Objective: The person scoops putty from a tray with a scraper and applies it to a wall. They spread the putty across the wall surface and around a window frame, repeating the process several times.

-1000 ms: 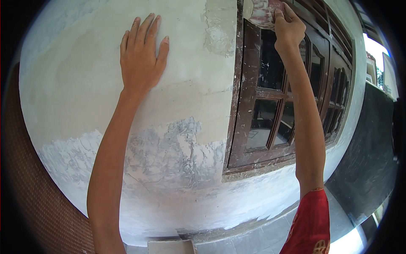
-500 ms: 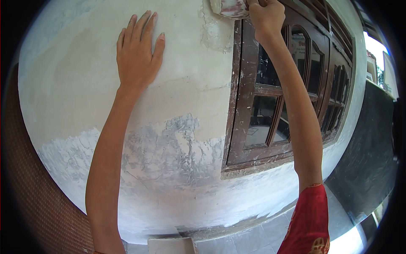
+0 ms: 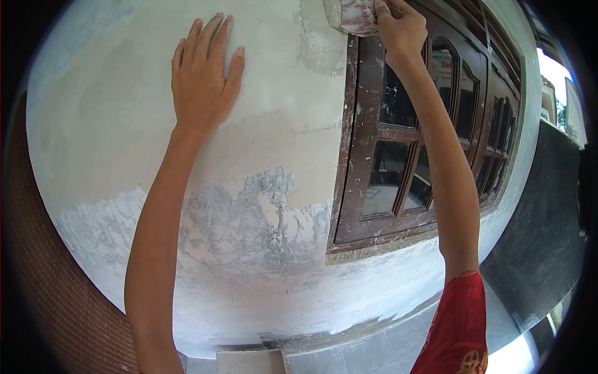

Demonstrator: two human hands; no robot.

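Note:
My left hand (image 3: 205, 84) lies flat against the plastered wall (image 3: 118, 137), its fingers stretched out and slightly spread, holding nothing. At the top of the view, my right hand (image 3: 403, 31) is closed on a putty scraper (image 3: 354, 15) smeared with white and reddish filler. The scraper's upper part is cut off by the frame edge. It is beside the upper left corner of the brown window frame (image 3: 351, 118), over the wall's edge there. A rough patch of filler (image 3: 321, 53) shows on the wall just left of that frame.
Brown wooden shutters with glass panes (image 3: 386, 171) fill the right side, spotted with white. Lower down, the wall has grey, uneven patches (image 3: 237, 218). A pale box-like object (image 3: 252, 361) stands on the grey tiled floor (image 3: 367, 352). A woven brown surface (image 3: 62, 293) borders the left.
My right hand and the putty scraper have shifted slightly right and down, toward the window frame. My left hand has stayed in place on the wall.

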